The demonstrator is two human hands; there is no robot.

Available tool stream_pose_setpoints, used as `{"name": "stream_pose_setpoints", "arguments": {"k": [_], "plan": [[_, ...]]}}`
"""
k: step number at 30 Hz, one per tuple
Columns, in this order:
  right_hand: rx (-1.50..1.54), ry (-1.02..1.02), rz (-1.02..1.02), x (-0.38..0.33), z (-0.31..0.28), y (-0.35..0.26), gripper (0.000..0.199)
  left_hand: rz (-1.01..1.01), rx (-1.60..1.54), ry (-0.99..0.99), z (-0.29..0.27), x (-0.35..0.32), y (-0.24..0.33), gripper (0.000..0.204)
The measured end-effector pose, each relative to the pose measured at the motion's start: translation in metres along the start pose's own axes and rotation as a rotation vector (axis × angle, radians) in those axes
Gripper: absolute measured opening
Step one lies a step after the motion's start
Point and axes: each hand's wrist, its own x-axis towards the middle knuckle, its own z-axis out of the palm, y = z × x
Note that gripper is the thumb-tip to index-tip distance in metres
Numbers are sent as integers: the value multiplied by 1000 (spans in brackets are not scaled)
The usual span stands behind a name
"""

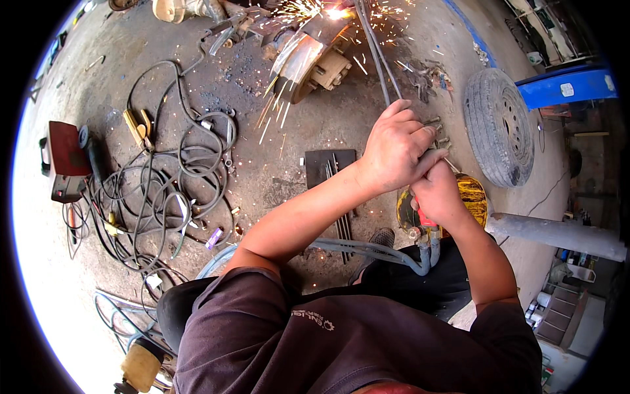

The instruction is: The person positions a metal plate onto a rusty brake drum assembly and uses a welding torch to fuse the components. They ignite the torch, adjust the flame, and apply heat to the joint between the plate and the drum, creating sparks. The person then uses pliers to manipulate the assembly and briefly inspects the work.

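Observation:
Both of my hands are wrapped round a cutting torch (377,52), one ahead of the other. My left hand (397,146) grips it farther forward, where its long thin tubes run up and away. Behind it, my right hand (438,192) is closed on the rear part, with a bit of red handle showing below. Blue-grey hoses (400,259) trail from the torch's back end across my legs. At the far end of the tubes, a bright glow and flying sparks cover the edge of a heavy round metal part (298,62), which lies on the floor. The torch tip is lost in the glare.
A tyre on a rim (500,128) stands at right, near a blue beam (567,87). Tangled cables (157,177) with a brass-coloured electrode holder (136,128) and a red box (67,161) lie left. Thin rods on a dark plate (321,167) lie between. A yellow-black object (471,197) sits below my hands.

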Motion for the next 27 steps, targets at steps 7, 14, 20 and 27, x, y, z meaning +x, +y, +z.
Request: {"name": "stream_pose_setpoints", "arguments": {"k": [7, 14, 20, 27], "plan": [[1, 1, 7, 0, 0, -2, 13, 0, 5, 8, 0, 0, 0, 32], [4, 6, -32, 1, 1, -1, 15, 1, 0, 5, -1, 1, -1, 31], [-9, 6, -31, 2, 1, -3, 14, -7, -1, 10, -1, 1, -1, 31], [-15, 8, -8, 2, 1, -6, 13, 1, -10, 12, -2, 1, -2, 31]]}}
